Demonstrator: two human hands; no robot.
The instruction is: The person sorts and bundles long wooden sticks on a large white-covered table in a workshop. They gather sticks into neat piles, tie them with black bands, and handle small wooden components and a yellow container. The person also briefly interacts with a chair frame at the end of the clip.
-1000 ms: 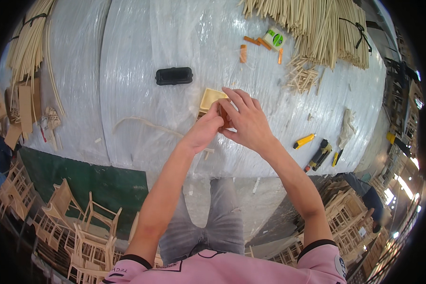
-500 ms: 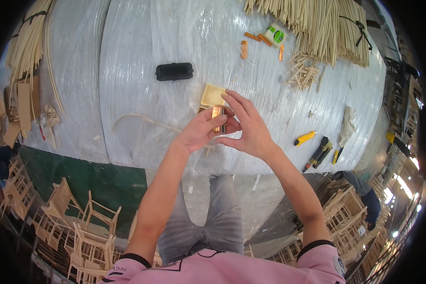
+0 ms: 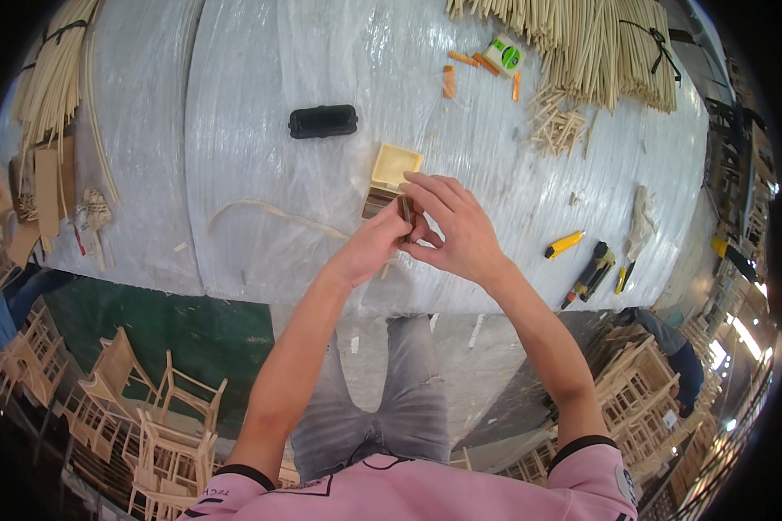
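My left hand (image 3: 375, 245) is closed, pinching a small thin metallic strip (image 3: 405, 210) that stands on edge between its fingertips. From the other side my right hand (image 3: 460, 233) closes in, its thumb and fingers on the same strip. Fingers cover most of it, so its exact kind cannot be made out. Just beyond the left fingertips sits a small cream plastic box, its lid (image 3: 398, 163) lying open on the far side. Brown and grey strips (image 3: 377, 205) fill the part of the box nearer me.
Beyond lie a black oblong case (image 3: 322, 122), orange scraps (image 3: 448, 82) and a white-green packet (image 3: 503, 56). To the right are a yellow utility knife (image 3: 565, 245) and a dark tool (image 3: 591, 273). Bundled wooden sticks (image 3: 582, 52) line the far edge. Wooden chairs (image 3: 169, 443) stand below.
My right hand has closed in on the strip between my hands. The coppery face seen earlier is turned away or covered, and more of the cream box shows.
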